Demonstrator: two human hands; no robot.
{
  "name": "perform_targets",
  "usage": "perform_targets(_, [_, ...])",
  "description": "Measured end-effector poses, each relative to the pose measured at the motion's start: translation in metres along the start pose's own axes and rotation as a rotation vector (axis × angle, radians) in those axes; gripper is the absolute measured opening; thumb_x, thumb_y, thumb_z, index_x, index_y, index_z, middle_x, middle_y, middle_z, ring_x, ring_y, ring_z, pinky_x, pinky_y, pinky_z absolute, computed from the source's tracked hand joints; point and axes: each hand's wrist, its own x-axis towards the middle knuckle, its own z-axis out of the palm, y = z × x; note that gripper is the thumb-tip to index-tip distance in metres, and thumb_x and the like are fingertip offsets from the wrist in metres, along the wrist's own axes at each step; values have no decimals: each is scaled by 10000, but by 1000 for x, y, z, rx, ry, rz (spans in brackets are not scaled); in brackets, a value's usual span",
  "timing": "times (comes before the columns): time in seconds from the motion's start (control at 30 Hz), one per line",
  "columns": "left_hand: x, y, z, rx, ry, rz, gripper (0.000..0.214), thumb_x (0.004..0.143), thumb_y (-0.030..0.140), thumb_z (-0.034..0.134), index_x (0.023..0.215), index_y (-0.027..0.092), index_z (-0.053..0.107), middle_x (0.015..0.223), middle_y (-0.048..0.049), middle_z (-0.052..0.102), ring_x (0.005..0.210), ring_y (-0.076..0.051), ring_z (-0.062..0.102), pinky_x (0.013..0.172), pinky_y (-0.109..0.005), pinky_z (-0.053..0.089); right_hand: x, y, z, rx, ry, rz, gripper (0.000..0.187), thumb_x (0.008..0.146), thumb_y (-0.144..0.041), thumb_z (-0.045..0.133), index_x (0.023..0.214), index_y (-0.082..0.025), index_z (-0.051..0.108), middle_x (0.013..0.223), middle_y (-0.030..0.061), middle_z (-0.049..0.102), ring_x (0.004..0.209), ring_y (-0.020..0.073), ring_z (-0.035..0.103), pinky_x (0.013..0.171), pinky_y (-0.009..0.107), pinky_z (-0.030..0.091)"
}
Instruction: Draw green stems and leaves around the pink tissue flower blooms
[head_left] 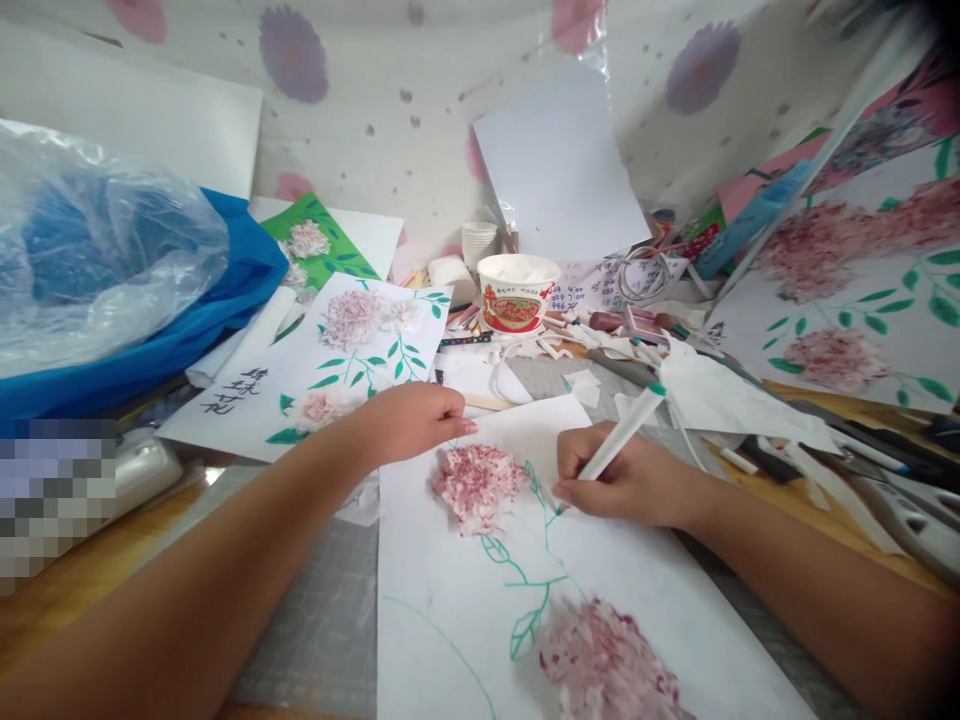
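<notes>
My right hand (626,480) is closed around a white marker pen (626,430) with a green end, its tip low against the drawing and hidden by the fingers. Beneath it lies a white sheet of paper (442,580) with green line-drawn stems and leaves. Two raised pink-and-white flowers sit on this sheet, one at the upper left (480,487) and a larger one (607,665) near the bottom. At the sheet's top left edge, my left hand (420,420) has its fingers curled together, fingertips against the paper. Some leaf outlines stand unfilled beside the upper flower.
A finished-looking flower picture (352,370) with black writing lies at the left, near a blue bag (247,250) under clear plastic. Behind stand a paper bowl (519,290) and stacked cups (480,243). Pens, paper scraps and tools clutter the right; another flower picture (862,300) leans there.
</notes>
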Motion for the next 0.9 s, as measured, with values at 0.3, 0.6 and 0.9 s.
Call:
perform_targets(0.3, [2,-4,2,12,-3,10,362,764,501,351,593,184,391,563,24,455,539,-123,431,475,-231,228,0,-2,-2,-54,14,3,182,685,-159,492,552,-173,370,495,-56,388,467,69,361,433,176,297])
perform_targets(0.6, [2,-3,2,10,-2,0,361,758,498,363,582,184,379,542,28,438,523,-117,418,465,-231,224,1,2,-5,-85,14,35,182,675,-141,489,547,-173,363,500,-60,373,472,68,339,437,177,282])
perform_targets(0.9, [1,-4,2,20,12,4,360,764,500,357,587,189,393,548,33,450,524,-114,419,458,-228,227,3,5,-9,-109,29,24,193,675,-113,475,540,-172,350,502,-64,348,479,68,329,445,179,275])
